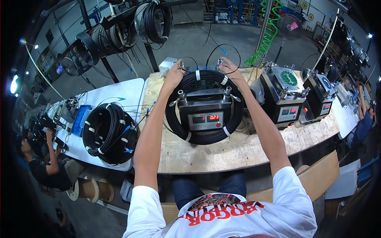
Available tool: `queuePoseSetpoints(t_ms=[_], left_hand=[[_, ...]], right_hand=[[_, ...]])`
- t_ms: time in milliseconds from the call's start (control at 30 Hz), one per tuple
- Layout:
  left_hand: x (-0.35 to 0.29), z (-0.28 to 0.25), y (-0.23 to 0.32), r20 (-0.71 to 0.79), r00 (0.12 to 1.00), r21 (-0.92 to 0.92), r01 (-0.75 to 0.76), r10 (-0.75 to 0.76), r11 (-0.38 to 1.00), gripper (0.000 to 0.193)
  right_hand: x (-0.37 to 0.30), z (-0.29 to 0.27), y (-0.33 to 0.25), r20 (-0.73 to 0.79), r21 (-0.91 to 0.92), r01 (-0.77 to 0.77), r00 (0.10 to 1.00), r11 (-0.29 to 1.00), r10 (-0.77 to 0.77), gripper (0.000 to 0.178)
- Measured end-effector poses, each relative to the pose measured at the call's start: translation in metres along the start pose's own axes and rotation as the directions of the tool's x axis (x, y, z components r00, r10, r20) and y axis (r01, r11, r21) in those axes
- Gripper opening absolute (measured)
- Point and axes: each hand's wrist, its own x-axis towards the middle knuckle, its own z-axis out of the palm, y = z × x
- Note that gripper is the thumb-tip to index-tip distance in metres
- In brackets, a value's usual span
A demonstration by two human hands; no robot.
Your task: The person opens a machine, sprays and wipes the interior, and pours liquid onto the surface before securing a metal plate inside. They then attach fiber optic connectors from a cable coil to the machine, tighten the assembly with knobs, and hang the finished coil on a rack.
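Note:
A coil of black cable (205,139), bound with white ties, rests around a metal box machine (204,106) with a red lit display. At the machine's far left corner, my left hand (176,74) has its fingers closed around a metal knob (182,64). My right hand (231,70) is closed at the matching far right knob (219,62), partly covering it. Two near knobs (181,94) stand untouched on the machine's front corners. Thin cable loops rise past both hands, one bearing a blue connector (224,51).
More cable coils (104,133) lie on a white table (126,89) at left, beside a blue tray (81,120). Two similar machines (285,95) stand right on the wooden bench (186,158). A coiled green hose (266,37) hangs beyond. Other people (47,168) sit at both sides.

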Motion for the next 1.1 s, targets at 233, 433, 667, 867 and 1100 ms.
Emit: queuePoseSetpoints(t_ms=[233,433,667,867,1100], left_hand=[[0.000,0.000,-0.002,-0.013,1.000,-0.017,0.006,-0.006,1.000,0.060],[-0.003,0.001,0.004,0.000,1.000,-0.072,0.019,-0.019,0.997,0.057],[-0.004,0.003,0.012,0.006,0.998,-0.051,0.055,-0.055,0.997,0.047],[0.002,-0.002,-0.004,-0.024,0.999,-0.030,0.023,-0.023,0.999,0.050],[0.004,-0.007,-0.006,-0.013,0.985,-0.130,0.171,-0.174,0.977,0.077]], right_hand=[[0.003,0.001,0.006,-0.027,-0.008,0.003,1.000,1.000,-0.003,0.051],[0.002,-0.001,0.004,-0.030,-0.047,0.066,0.997,0.997,-0.068,0.050],[-0.002,0.001,-0.003,-0.089,0.024,0.022,0.996,0.999,-0.020,0.062],[-0.012,0.003,-0.025,-0.097,0.142,-0.134,0.984,0.981,0.148,0.073],[-0.011,0.006,-0.027,-0.076,0.083,-0.154,0.984,0.985,0.161,0.075]])
